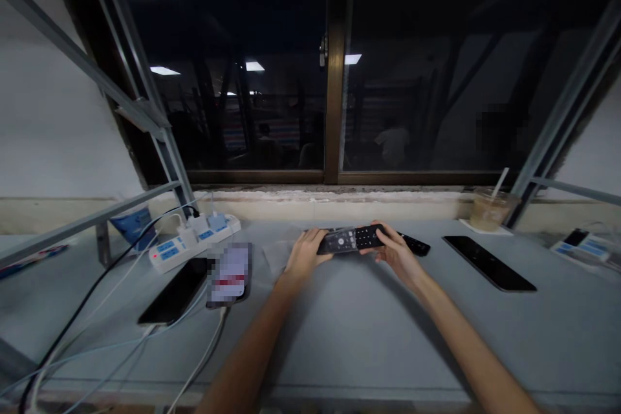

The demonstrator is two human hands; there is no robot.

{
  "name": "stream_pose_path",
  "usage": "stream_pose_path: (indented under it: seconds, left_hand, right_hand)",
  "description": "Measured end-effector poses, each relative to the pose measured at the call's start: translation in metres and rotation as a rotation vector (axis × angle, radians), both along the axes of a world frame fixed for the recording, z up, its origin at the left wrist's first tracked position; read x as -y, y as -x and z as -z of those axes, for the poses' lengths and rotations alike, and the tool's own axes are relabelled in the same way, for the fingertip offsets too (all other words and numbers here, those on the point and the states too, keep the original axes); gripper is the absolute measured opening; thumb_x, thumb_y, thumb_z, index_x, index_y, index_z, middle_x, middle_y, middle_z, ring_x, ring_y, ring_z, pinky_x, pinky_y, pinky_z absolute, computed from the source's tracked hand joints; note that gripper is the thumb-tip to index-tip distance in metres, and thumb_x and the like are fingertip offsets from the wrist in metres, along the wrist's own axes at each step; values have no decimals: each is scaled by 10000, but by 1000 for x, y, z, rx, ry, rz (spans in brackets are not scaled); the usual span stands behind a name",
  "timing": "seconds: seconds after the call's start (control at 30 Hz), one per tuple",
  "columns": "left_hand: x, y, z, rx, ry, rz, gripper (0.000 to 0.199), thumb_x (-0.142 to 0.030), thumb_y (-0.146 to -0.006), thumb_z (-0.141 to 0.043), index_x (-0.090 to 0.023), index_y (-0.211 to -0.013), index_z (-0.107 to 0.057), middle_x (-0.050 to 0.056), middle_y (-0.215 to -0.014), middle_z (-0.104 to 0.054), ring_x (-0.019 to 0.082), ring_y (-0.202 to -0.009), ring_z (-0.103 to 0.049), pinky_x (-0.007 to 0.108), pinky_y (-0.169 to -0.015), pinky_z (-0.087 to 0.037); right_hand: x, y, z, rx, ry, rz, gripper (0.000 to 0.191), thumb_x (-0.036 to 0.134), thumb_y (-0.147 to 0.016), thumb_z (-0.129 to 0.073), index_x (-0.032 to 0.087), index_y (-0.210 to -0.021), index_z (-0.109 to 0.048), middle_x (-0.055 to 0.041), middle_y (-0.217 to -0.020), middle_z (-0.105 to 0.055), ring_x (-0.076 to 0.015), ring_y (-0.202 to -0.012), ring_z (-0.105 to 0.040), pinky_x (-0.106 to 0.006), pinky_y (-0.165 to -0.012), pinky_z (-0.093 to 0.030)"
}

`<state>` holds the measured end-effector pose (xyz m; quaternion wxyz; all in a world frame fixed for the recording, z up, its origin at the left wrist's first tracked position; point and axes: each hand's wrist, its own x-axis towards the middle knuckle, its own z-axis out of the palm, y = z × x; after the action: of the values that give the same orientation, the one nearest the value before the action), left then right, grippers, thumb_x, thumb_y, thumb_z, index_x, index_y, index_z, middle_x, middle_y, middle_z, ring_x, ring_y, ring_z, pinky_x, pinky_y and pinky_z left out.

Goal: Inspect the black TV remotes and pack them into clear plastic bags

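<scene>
A black remote control (366, 237) is held level above the grey table, its left part inside a clear plastic sleeve (339, 241). My left hand (306, 252) is closed around the sleeved left end. At the other end, the fingers of my right hand (392, 249) grip the bare part of the remote. A second black remote (415, 245) lies on the table just behind my right hand, partly hidden by it. Some clear plastic (275, 255) shows left of my left hand.
Left on the table (359, 349) are a power strip (167, 255), a dark phone (177, 291), a lit phone (231, 275) and cables. Right are a black phone-like slab (489, 263), a drink cup (489, 210) and another power strip (585, 247). A window stands behind.
</scene>
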<state>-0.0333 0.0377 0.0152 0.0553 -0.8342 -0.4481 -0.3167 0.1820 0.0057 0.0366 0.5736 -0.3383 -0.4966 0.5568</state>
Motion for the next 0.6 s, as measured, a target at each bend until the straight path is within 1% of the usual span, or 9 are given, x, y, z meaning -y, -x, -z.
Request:
stream_pose_path:
  seconds: [0.07,0.17,0.3,0.37,0.5,0.6]
  left_hand:
    - [0,0,-2,-11,4,1,344,-223,-726,-662,-203,-1035,-514,43,-1017,-619,219,-976,-565,364,-853,-414]
    - [0,1,-3,0,7,12,363,-236,-717,-672,-200,-1042,-516,44,-1017,-625,217,-977,-572,362,-863,-418]
    - [-2,2,-1,66,41,93,357,-295,-702,-687,-198,-1009,-533,39,-1001,-631,198,-954,-585,322,-846,-442]
    - [-2,2,0,78,58,106,361,-331,-694,-693,-192,-989,-538,46,-992,-632,197,-951,-587,317,-848,-446]
    - [-1,0,2,43,90,103,404,-378,-698,-684,-178,-1011,-527,68,-1004,-630,209,-960,-587,333,-849,-452]
    - [-1,-1,3,32,120,94,410,-370,-703,-679,-177,-1027,-518,73,-1028,-627,216,-974,-587,342,-850,-456]
  right_hand:
    - [0,1,1,4,-10,17,356,421,-681,-656,252,-980,-563,-53,-1061,-632,-164,-614,-655,-204,-395,-419]
    - [-3,1,3,8,-36,100,398,447,-676,-652,239,-1009,-581,-54,-1004,-640,-157,-578,-650,-195,-377,-392]
    - [-10,-3,7,-15,-87,244,461,513,-711,-594,241,-1082,-565,-36,-913,-664,-98,-484,-589,-174,-356,-322]
    - [-12,-5,8,-40,-101,288,472,535,-727,-570,249,-1101,-546,-23,-874,-673,-74,-453,-545,-168,-355,-297]
    - [-13,-6,9,-52,-115,288,468,566,-738,-541,251,-1085,-532,-23,-882,-679,-71,-459,-513,-175,-369,-304]
    - [-11,-4,9,-14,-138,271,460,577,-745,-526,247,-1065,-528,-33,-907,-677,-75,-470,-508,-183,-376,-315]
